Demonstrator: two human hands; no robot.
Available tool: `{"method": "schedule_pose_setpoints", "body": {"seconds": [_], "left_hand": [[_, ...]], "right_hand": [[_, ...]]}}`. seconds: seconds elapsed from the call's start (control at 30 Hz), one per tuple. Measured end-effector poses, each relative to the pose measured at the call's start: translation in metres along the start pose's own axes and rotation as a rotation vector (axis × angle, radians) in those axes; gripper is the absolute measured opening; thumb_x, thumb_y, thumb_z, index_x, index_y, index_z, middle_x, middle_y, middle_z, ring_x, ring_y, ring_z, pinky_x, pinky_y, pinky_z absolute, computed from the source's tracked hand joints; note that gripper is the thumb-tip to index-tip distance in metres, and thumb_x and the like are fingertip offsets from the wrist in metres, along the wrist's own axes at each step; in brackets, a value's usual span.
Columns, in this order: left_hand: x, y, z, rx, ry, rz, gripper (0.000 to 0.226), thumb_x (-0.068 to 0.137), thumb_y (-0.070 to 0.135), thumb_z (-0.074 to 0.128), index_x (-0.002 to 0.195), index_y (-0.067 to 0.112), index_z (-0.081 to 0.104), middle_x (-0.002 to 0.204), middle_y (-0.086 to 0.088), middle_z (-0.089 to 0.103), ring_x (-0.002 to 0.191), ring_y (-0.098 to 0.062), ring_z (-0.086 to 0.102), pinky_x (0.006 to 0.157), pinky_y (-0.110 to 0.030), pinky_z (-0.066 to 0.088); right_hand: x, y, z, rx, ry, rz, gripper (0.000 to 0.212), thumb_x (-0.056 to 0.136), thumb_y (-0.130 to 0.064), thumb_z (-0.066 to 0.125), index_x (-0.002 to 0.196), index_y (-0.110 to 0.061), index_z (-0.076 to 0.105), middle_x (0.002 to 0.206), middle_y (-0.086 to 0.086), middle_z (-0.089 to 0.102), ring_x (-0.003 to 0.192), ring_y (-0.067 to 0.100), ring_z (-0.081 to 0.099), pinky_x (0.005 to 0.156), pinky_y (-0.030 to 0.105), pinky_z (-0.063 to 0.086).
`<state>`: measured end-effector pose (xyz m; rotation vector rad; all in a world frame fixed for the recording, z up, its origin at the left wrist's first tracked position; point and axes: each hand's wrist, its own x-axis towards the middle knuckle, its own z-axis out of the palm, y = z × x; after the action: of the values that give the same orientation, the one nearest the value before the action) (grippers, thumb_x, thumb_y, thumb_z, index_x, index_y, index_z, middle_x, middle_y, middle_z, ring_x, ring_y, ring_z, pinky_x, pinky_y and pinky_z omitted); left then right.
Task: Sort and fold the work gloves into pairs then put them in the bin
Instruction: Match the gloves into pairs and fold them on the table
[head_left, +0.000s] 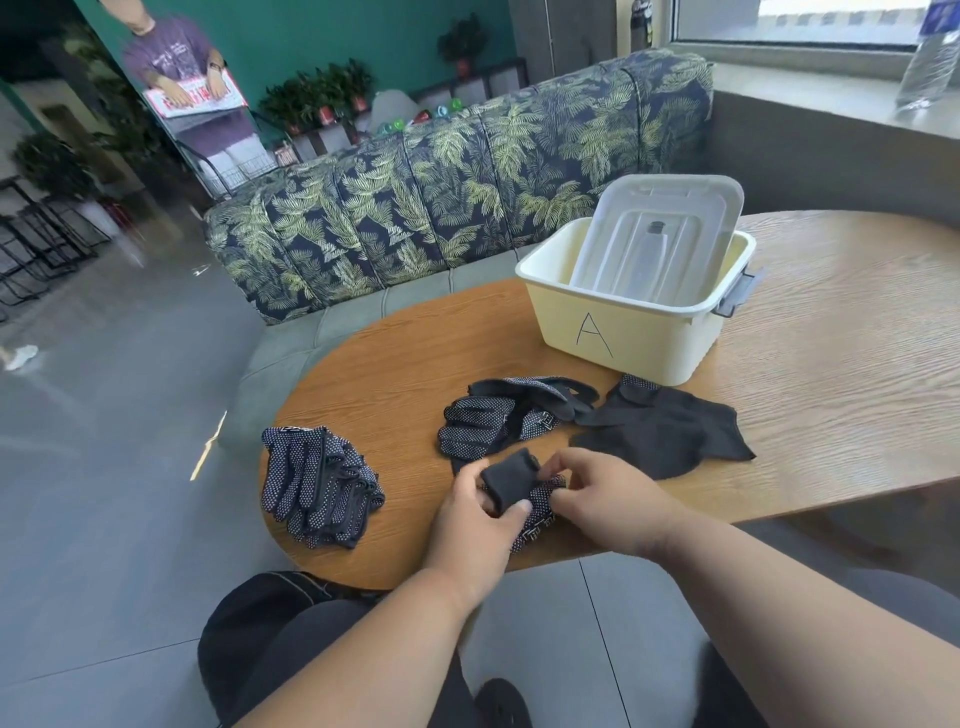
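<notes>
Both hands work a folded pair of dark dotted gloves (511, 491) at the table's near edge. My left hand (475, 525) grips the bundle from the left, thumb on its underside. From the right, my right hand (597, 491) pinches the rolled cuff. A stack of dotted gloves (319, 486) lies at the left end of the table. More dotted gloves (498, 418) and a plain black glove (670, 428) lie in the middle. The pale yellow bin (639, 338) marked A stands behind them.
A clear lid (660, 234) leans inside the bin. The wooden table (831, 364) stretches to the right. A leaf-patterned sofa (441, 197) runs behind the table. A water bottle (930, 57) stands on the window ledge. My knees are below the table edge.
</notes>
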<state>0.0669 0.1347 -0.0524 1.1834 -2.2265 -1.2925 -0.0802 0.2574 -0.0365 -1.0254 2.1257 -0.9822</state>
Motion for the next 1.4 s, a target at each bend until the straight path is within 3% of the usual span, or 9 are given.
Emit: {"method": "schedule_pose_setpoints", "body": {"seconds": [0.13,0.3,0.5,0.73,0.83,0.93,1.1,1.3,1.4], "left_hand": [[0.006,-0.001,-0.005,0.164,0.149,0.034,0.108,0.068,0.048,0.087,0.155,0.036,0.025,0.105,0.012,0.056,0.098,-0.008,0.060,0.091,-0.028,0.048],[-0.008,-0.006,-0.012,0.604,0.251,0.560,0.053,0.076,0.052,0.073,0.125,0.035,0.061,0.122,0.013,0.052,0.116,-0.014,0.047,0.102,-0.032,0.038],[-0.011,-0.010,-0.014,0.773,0.050,0.537,0.058,0.080,0.066,0.054,0.131,0.039,0.060,0.129,0.025,0.055,0.129,-0.005,0.040,0.109,-0.030,0.028],[-0.007,-0.003,-0.022,0.533,0.026,0.454,0.030,0.085,0.050,0.056,0.104,0.034,0.072,0.101,0.022,0.066,0.108,-0.004,0.051,0.098,-0.031,0.044],[-0.008,-0.003,-0.028,0.256,-0.065,0.298,0.027,0.076,0.052,0.070,0.101,0.040,0.069,0.098,0.015,0.067,0.101,-0.005,0.059,0.090,-0.025,0.050],[-0.011,0.002,-0.032,-0.196,-0.200,0.098,0.032,0.074,0.033,0.082,0.104,0.024,0.073,0.099,-0.002,0.077,0.092,-0.014,0.068,0.083,-0.026,0.055],[-0.015,0.009,-0.034,-0.606,-0.320,-0.063,0.040,0.088,0.014,0.075,0.126,0.005,0.066,0.122,-0.018,0.073,0.117,-0.033,0.068,0.101,-0.042,0.054],[-0.017,0.017,-0.034,-0.674,-0.377,-0.144,0.038,0.098,0.017,0.060,0.135,0.010,0.059,0.128,-0.016,0.071,0.119,-0.032,0.068,0.091,-0.044,0.058],[-0.015,0.016,-0.032,-0.589,-0.353,-0.141,0.033,0.099,0.008,0.060,0.132,0.013,0.061,0.124,-0.012,0.073,0.115,-0.029,0.070,0.087,-0.040,0.059]], "right_hand": [[-0.001,0.003,0.004,-0.265,-0.005,-0.090,0.040,0.080,-0.034,0.061,0.119,-0.041,0.060,0.075,-0.004,0.067,0.073,0.013,0.064,0.069,0.032,0.053],[0.001,0.006,0.005,-0.352,-0.008,-0.164,0.050,0.078,-0.032,0.064,0.127,-0.041,0.057,0.076,-0.010,0.059,0.080,0.015,0.057,0.071,0.030,0.047],[0.002,0.009,0.010,-0.365,0.012,-0.204,0.054,0.076,-0.035,0.065,0.129,-0.042,0.057,0.100,-0.008,0.065,0.095,0.018,0.064,0.080,0.032,0.052],[0.005,0.012,0.014,-0.306,0.151,-0.281,0.027,0.090,-0.056,0.070,0.109,-0.038,0.072,0.094,-0.009,0.044,0.085,0.014,0.052,0.072,0.028,0.036],[0.006,0.010,0.011,-0.166,0.162,-0.349,0.024,0.093,-0.054,0.069,0.094,-0.030,0.071,0.094,-0.011,0.047,0.088,0.011,0.051,0.077,0.031,0.041],[0.004,0.004,0.011,-0.019,0.151,-0.351,0.031,0.097,-0.051,0.066,0.083,-0.023,0.063,0.086,-0.009,0.057,0.082,0.008,0.056,0.078,0.037,0.049],[-0.003,-0.002,0.011,0.246,0.023,-0.277,0.033,0.096,-0.052,0.070,0.082,-0.023,0.061,0.071,-0.014,0.064,0.068,0.003,0.058,0.069,0.034,0.052],[-0.004,-0.006,0.010,0.540,-0.098,-0.165,0.010,0.094,-0.023,0.079,0.099,-0.021,0.070,0.094,-0.001,0.080,0.093,0.018,0.077,0.086,0.042,0.063],[-0.003,-0.004,0.010,0.579,-0.106,-0.114,0.015,0.096,-0.025,0.076,0.107,-0.017,0.071,0.099,0.005,0.080,0.094,0.022,0.078,0.091,0.046,0.062]]}}
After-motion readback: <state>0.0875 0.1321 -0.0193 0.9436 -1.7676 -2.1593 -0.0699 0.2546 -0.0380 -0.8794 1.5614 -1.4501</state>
